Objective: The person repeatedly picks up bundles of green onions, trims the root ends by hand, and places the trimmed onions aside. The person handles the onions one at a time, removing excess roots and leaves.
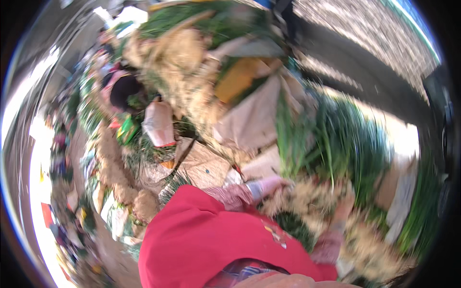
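Observation:
My left hand [274, 184] reaches out past a striped sleeve and a pale cuff. It is at the near edge of a heap of long green onions, by the pale root ends [302, 198]. My right hand [345, 204] is farther right among the same roots. Both hands are blurred, and the fingers cannot be told apart from the roots. Beyond them the dark green onion leaves [353, 144] fan upward and to the right. A red apron [216, 237] covers my lap.
Pale sacking [252, 115] and a flattened sheet [205, 162] lie ahead. A white-and-red bag [159, 124] stands beside a person in a dark hat [124, 91]. More onions [230, 21] are heaped at the top. A long row of produce and people runs down the left.

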The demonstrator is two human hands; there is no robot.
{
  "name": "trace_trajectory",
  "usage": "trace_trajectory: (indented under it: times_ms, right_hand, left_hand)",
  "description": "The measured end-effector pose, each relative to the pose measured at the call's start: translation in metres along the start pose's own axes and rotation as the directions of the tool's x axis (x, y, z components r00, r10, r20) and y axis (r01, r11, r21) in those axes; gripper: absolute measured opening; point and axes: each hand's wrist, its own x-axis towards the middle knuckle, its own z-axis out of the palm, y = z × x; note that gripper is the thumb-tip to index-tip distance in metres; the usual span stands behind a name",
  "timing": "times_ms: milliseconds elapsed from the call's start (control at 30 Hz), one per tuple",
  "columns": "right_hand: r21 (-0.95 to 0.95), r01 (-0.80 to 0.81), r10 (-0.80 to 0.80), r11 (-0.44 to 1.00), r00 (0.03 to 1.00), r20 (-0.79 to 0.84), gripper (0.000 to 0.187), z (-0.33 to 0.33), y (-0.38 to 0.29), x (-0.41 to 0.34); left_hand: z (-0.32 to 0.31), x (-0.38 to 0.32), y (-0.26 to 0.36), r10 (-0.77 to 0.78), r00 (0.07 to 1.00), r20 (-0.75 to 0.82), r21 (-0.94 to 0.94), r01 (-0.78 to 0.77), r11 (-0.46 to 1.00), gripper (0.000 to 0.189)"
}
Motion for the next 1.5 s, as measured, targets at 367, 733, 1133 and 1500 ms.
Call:
trace_trajectory:
  times_ms: [367,733,1133,1500]
  right_hand:
    - [-0.706,0.235,-0.136,0.668,0.971,0.195,0.043,0.068,0.136,0.006]
    - [0.855,-0.142,0.027,0.499,0.988,0.149,0.029,0.041,0.110,-0.035]
    - [0.770,-0.364,0.195,0.524,0.931,0.308,0.015,0.032,0.150,-0.037]
    - [-0.013,-0.097,0.096,0.995,0.995,-0.019,0.027,0.026,0.129,0.005]
  left_hand:
    - [0.007,0.011,-0.040,-0.174,0.972,-0.160,0.011,0.178,0.984,0.009]
    - [0.010,0.000,0.000,-0.133,0.991,-0.030,-0.066,0.131,0.989,0.018]
    - [-0.002,0.042,0.001,-0.284,0.959,0.002,-0.079,0.283,0.956,0.026]
    - [0.029,0.048,-0.049,-0.384,0.904,0.191,-0.139,0.412,0.900,0.019]
